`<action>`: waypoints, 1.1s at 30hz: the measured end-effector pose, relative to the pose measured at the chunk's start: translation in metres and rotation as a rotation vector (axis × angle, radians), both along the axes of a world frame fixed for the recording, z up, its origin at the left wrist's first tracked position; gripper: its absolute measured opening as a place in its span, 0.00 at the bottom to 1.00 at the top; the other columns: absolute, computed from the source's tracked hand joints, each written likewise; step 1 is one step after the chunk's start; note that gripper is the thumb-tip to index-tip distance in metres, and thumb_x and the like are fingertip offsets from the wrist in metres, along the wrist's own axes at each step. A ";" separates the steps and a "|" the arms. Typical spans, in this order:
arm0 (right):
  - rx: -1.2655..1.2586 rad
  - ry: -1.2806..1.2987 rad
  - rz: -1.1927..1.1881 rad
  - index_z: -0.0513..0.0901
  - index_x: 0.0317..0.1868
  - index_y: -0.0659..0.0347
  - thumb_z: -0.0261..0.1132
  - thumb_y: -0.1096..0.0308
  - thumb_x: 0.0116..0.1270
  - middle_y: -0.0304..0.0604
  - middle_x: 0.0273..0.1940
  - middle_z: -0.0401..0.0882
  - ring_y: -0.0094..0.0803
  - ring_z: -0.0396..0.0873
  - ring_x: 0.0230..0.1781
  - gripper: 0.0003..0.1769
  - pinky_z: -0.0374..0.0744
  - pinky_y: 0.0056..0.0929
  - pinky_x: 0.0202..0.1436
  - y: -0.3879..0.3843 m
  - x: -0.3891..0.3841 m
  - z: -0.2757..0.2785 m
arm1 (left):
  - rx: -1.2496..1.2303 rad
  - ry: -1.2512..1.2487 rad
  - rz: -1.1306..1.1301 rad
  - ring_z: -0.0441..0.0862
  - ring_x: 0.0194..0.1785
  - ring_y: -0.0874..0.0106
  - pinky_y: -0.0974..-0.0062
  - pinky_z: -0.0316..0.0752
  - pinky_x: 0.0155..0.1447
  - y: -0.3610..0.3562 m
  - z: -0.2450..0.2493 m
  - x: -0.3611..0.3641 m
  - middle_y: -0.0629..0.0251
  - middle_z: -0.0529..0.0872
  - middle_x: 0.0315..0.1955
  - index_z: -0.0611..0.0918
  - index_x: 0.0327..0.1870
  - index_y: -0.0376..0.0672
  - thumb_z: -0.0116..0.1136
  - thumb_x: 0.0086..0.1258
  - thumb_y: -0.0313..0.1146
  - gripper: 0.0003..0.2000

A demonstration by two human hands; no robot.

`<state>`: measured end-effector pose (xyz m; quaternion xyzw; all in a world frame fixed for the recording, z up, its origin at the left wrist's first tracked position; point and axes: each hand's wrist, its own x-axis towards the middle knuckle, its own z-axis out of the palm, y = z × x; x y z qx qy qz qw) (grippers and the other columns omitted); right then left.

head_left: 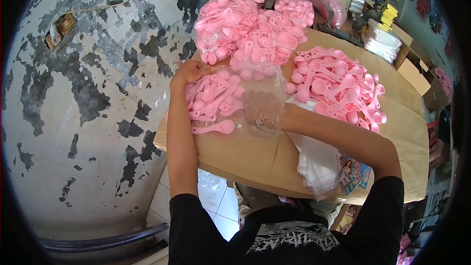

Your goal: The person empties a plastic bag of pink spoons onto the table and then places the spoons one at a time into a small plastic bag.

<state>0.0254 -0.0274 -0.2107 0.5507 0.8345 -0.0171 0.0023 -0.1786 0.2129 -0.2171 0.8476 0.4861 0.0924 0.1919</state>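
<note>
A clear plastic bag (240,125) lies on the table with several pink measuring spoons (216,93) inside its left part. My left hand (189,72) is at the bag's far left corner, its fingers curled on the plastic. My right hand (265,112) reaches into the bag from the right and shows only through the creased film, so its fingers cannot be made out. One pink spoon (214,127) lies along the near side of the group. To the right of my right hand is a loose pile of pink spoons (338,86).
Filled bags of pink spoons (225,22) are heaped at the back against the peeling wall (98,68). Flat clear bags (319,162) and a printed card (355,174) lie at the table's (245,159) near edge. Cardboard boxes (412,68) and a white packet stack (382,41) stand back right.
</note>
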 end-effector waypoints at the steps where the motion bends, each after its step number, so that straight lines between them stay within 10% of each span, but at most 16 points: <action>1: -0.005 -0.026 0.026 0.79 0.42 0.66 0.63 0.62 0.63 0.50 0.41 0.81 0.48 0.82 0.41 0.15 0.80 0.46 0.42 -0.007 0.007 0.008 | -0.013 0.010 0.000 0.85 0.47 0.53 0.41 0.40 0.78 -0.001 0.002 -0.001 0.54 0.88 0.30 0.87 0.30 0.38 0.67 0.50 0.72 0.36; 5: 0.241 -0.009 0.276 0.78 0.43 0.68 0.62 0.65 0.62 0.53 0.42 0.81 0.49 0.81 0.44 0.14 0.79 0.46 0.46 -0.049 0.062 0.037 | 0.045 -0.010 0.025 0.84 0.47 0.54 0.38 0.40 0.77 0.007 -0.011 -0.002 0.56 0.87 0.29 0.86 0.28 0.39 0.67 0.52 0.71 0.34; 11: 0.214 -0.042 -0.379 0.75 0.57 0.68 0.64 0.72 0.61 0.55 0.53 0.75 0.51 0.73 0.58 0.22 0.72 0.44 0.63 -0.117 0.121 0.109 | 0.012 0.006 0.057 0.84 0.46 0.57 0.38 0.40 0.77 0.003 -0.007 0.000 0.59 0.87 0.27 0.86 0.28 0.42 0.68 0.54 0.68 0.31; 14: 0.508 -0.186 -0.269 0.77 0.55 0.67 0.63 0.76 0.61 0.54 0.55 0.75 0.49 0.71 0.60 0.20 0.70 0.42 0.67 -0.112 0.136 0.100 | 0.008 0.007 0.047 0.85 0.46 0.57 0.39 0.39 0.77 0.000 -0.006 0.003 0.60 0.87 0.27 0.86 0.28 0.43 0.68 0.54 0.67 0.30; 16: 0.153 0.183 -0.158 0.79 0.54 0.67 0.63 0.77 0.60 0.51 0.55 0.76 0.47 0.71 0.62 0.19 0.68 0.40 0.70 -0.097 0.118 0.087 | 0.031 0.008 0.051 0.85 0.45 0.58 0.40 0.38 0.77 -0.005 -0.002 0.002 0.60 0.87 0.27 0.86 0.28 0.43 0.68 0.54 0.67 0.30; 20: 0.327 0.057 0.294 0.77 0.60 0.62 0.60 0.66 0.67 0.47 0.67 0.71 0.45 0.67 0.70 0.22 0.66 0.40 0.73 -0.029 0.062 0.011 | 0.042 0.013 0.031 0.85 0.47 0.56 0.41 0.36 0.78 -0.004 -0.002 0.003 0.58 0.88 0.28 0.87 0.30 0.42 0.68 0.55 0.68 0.30; 26: 0.431 0.006 0.311 0.75 0.64 0.59 0.59 0.58 0.67 0.46 0.65 0.73 0.43 0.68 0.68 0.26 0.63 0.48 0.73 0.052 0.002 -0.016 | 0.120 0.038 -0.011 0.84 0.39 0.63 0.48 0.47 0.73 0.003 -0.008 -0.002 0.63 0.89 0.29 0.89 0.36 0.45 0.65 0.59 0.66 0.28; 33: 0.467 -0.080 0.200 0.81 0.56 0.61 0.61 0.61 0.65 0.48 0.57 0.79 0.47 0.74 0.62 0.21 0.67 0.51 0.70 0.032 0.018 -0.017 | 0.020 -0.018 -0.001 0.85 0.40 0.56 0.42 0.38 0.78 0.002 -0.003 0.000 0.57 0.86 0.24 0.85 0.25 0.39 0.68 0.53 0.68 0.32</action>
